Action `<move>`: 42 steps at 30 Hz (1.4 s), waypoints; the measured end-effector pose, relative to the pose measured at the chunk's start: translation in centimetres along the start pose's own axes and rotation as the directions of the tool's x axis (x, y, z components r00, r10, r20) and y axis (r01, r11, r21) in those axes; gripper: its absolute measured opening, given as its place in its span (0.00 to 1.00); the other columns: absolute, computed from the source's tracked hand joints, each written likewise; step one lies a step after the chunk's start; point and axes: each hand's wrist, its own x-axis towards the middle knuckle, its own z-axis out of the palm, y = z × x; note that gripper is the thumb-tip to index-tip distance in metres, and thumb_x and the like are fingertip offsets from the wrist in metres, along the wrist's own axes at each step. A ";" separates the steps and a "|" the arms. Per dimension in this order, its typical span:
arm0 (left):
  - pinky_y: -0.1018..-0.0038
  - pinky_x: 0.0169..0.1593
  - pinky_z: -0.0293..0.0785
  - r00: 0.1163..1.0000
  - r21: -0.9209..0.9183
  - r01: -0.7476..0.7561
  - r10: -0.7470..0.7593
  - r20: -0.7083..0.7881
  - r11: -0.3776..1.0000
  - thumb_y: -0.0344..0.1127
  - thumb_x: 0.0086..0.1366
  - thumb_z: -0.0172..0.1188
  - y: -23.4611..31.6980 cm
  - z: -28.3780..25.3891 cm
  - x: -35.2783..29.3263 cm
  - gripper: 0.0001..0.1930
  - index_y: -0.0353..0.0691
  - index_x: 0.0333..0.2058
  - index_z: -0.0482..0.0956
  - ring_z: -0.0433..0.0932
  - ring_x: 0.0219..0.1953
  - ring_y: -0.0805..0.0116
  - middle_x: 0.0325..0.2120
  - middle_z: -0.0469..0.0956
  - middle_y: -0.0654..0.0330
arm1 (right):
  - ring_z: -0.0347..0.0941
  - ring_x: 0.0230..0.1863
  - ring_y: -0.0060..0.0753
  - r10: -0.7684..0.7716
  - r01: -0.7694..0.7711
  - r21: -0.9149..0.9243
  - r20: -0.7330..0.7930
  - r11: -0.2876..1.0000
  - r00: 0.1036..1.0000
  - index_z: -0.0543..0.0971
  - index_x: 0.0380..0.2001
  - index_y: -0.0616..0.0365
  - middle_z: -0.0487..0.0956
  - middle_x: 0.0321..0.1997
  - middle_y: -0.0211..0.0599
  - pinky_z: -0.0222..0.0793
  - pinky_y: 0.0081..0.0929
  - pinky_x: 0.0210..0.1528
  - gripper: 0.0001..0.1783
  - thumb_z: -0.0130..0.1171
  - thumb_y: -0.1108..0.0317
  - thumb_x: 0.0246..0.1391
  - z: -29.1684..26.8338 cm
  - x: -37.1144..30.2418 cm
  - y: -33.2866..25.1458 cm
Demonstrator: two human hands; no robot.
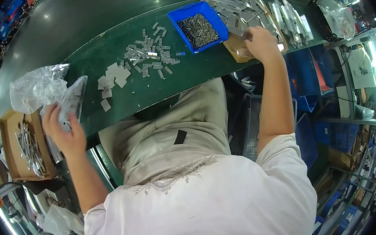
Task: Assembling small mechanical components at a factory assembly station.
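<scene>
My right hand reaches over a cardboard box at the far right of the bench. Its fingers are closed on the end of a flat grey metal piece, among many shiny bent metal pieces. At the left, my left hand is slightly blurred, its fingers apart and nothing visible in them. It is beside a clear plastic bag and a long metal part. A blue bin full of small metal screws or pins stands just left of the cardboard box.
Small metal blocks and thin square plates lie scattered on the green bench. Left of it, a cardboard tray holds slim metal parts. Long metal strips lie at the far right, with blue crates beyond.
</scene>
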 end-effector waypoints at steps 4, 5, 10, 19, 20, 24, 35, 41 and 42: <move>0.62 0.54 0.65 0.988 -0.346 -0.024 0.075 0.133 0.938 0.21 0.53 0.58 4.0 2.1 -0.6 0.15 0.33 0.42 0.73 0.72 0.49 0.51 0.44 0.74 0.50 | 0.76 0.40 0.45 -0.004 0.009 0.186 -0.027 0.982 1.000 0.80 0.37 0.56 0.79 0.37 0.42 0.71 0.35 0.45 0.12 0.60 0.67 0.47 -0.7 -0.1 -0.2; 0.63 0.49 0.70 0.981 -0.365 -0.075 0.133 0.138 0.928 0.20 0.54 0.56 5.0 2.2 -0.3 0.11 0.34 0.38 0.74 0.75 0.43 0.51 0.39 0.77 0.51 | 0.76 0.38 0.44 0.074 -0.050 0.342 -0.057 0.938 0.996 0.80 0.37 0.57 0.79 0.35 0.43 0.71 0.34 0.43 0.12 0.61 0.67 0.47 -0.9 -0.4 -0.6; 0.72 0.47 0.71 0.827 -0.616 0.435 -0.021 0.562 0.657 0.22 0.61 0.53 7.2 2.8 -1.7 0.09 0.32 0.40 0.76 0.78 0.40 0.64 0.36 0.80 0.55 | 0.73 0.31 0.18 0.232 0.033 0.947 -0.112 0.320 0.966 0.80 0.35 0.59 0.79 0.31 0.30 0.68 0.17 0.35 0.05 0.60 0.72 0.53 -0.7 -4.7 -7.7; 0.69 0.55 0.70 0.575 -0.576 0.759 -0.102 0.812 -0.302 0.35 0.73 0.41 12.1 5.8 -1.5 0.18 0.35 0.58 0.62 0.71 0.54 0.69 0.52 0.72 0.54 | 0.76 0.32 0.24 -0.516 0.178 0.975 -0.084 0.136 0.852 0.80 0.37 0.62 0.79 0.30 0.35 0.71 0.21 0.34 0.09 0.62 0.74 0.51 -3.1 -9.5 -19.7; 0.68 0.54 0.71 0.549 -0.562 0.746 -0.149 0.823 -0.357 0.35 0.73 0.41 11.8 6.1 -1.8 0.16 0.35 0.55 0.64 0.72 0.52 0.67 0.50 0.73 0.54 | 0.76 0.32 0.28 -0.544 0.344 0.924 -0.205 0.165 0.814 0.81 0.36 0.62 0.79 0.30 0.36 0.71 0.23 0.34 0.09 0.63 0.72 0.50 -3.2 -8.8 -19.3; 0.67 0.52 0.73 0.528 -0.581 0.744 -0.244 0.814 -0.330 0.37 0.74 0.37 10.4 6.4 -1.1 0.12 0.37 0.46 0.67 0.78 0.45 0.63 0.41 0.78 0.51 | 0.78 0.34 0.41 -0.294 0.507 0.579 -0.425 0.639 0.856 0.82 0.34 0.59 0.80 0.34 0.43 0.73 0.29 0.37 0.08 0.61 0.69 0.50 -4.0 -4.1 -16.2; 0.77 0.17 0.63 0.519 -0.548 0.810 -0.178 0.836 -0.209 0.44 0.72 0.40 9.5 9.6 -0.1 0.16 0.39 0.47 0.67 0.69 0.16 0.73 0.20 0.73 0.60 | 0.75 0.45 0.50 -0.275 0.255 0.183 0.094 0.950 0.957 0.81 0.35 0.58 0.79 0.40 0.46 0.72 0.41 0.46 0.12 0.54 0.63 0.52 -0.4 2.2 -13.2; 0.75 0.21 0.66 0.554 -0.571 0.753 -0.153 0.818 -0.327 0.43 0.71 0.35 8.9 9.1 -0.6 0.19 0.36 0.47 0.70 0.68 0.15 0.69 0.20 0.73 0.56 | 0.77 0.41 0.44 -0.224 0.301 0.462 -0.215 0.834 0.951 0.83 0.35 0.57 0.81 0.37 0.46 0.71 0.32 0.45 0.11 0.61 0.63 0.50 0.1 1.7 -12.0; 0.75 0.21 0.67 0.578 -0.587 0.707 -0.155 0.801 -0.395 0.43 0.71 0.34 8.8 9.1 -0.6 0.20 0.35 0.46 0.71 0.68 0.15 0.69 0.20 0.73 0.56 | 0.78 0.39 0.41 -0.192 0.289 0.516 -0.234 0.807 0.953 0.84 0.35 0.57 0.81 0.37 0.44 0.71 0.29 0.44 0.11 0.62 0.64 0.50 -0.3 1.7 -11.9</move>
